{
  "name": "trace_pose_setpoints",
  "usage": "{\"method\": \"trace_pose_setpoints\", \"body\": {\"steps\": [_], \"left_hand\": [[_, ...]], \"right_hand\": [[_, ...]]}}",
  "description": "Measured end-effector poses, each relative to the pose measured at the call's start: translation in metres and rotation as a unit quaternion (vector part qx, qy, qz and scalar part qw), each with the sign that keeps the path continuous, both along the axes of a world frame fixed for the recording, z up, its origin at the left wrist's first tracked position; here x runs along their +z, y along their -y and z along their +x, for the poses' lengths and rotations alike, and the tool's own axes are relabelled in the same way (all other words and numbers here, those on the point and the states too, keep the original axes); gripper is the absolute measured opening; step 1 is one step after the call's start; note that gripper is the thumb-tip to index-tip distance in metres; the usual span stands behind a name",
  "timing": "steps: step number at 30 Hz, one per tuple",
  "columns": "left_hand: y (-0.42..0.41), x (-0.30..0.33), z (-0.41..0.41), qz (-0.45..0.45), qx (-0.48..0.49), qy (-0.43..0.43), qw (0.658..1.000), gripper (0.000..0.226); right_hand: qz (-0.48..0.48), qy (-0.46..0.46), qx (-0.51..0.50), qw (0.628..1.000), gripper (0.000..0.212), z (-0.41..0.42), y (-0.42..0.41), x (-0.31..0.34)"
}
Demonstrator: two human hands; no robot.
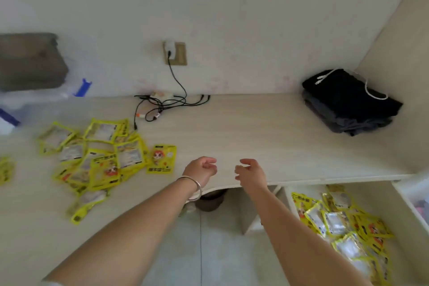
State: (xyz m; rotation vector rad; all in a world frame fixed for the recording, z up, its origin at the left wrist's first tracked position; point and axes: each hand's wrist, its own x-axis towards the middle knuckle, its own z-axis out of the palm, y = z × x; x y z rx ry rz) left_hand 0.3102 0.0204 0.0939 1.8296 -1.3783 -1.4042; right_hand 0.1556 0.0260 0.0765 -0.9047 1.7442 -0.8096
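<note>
Both my hands hover over the front edge of a pale wooden desk [267, 127]. My left hand [202, 169], with a silver bangle on the wrist, has loosely curled fingers and holds nothing. My right hand [250, 173] sits a short gap to its right, fingers also loosely curled and empty. A heap of several yellow packets [97, 160] lies on the desk to the left. One yellow packet [161, 159] with a cartoon face lies apart, just left of my left hand.
More yellow packets [343, 227] fill an open drawer at the lower right. Folded dark clothes [350, 102] sit at the back right corner. Tangled black cables [167, 104] run from a wall socket [175, 53]. Clear plastic bins [27, 100] stand at the far left.
</note>
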Motion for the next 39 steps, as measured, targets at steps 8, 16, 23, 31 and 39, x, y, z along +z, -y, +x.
{"method": "trace_pose_setpoints", "body": {"steps": [8, 16, 23, 31, 39], "left_hand": [[-0.038, -0.001, 0.194, -0.015, 0.167, -0.016, 0.986, 0.031], [-0.073, -0.006, 0.321, -0.023, 0.358, -0.079, 0.930, 0.019], [-0.069, -0.021, 0.392, -0.005, 0.476, -0.087, 0.875, 0.020], [-0.054, -0.021, 0.462, -0.022, 0.556, -0.140, 0.819, 0.017], [-0.061, -0.045, 0.545, 0.020, 0.574, 0.000, 0.819, 0.026]], "right_hand": [[0.024, 0.014, 0.134, 0.991, 0.020, 0.187, 0.005, -0.005], [0.015, -0.014, 0.282, 0.959, 0.010, 0.327, 0.020, -0.002], [0.012, -0.055, 0.403, 0.913, 0.018, 0.409, 0.057, -0.005], [0.004, -0.074, 0.513, 0.855, 0.018, 0.511, 0.074, -0.019], [-0.002, -0.099, 0.543, 0.834, 0.019, 0.596, 0.077, -0.034]]}}
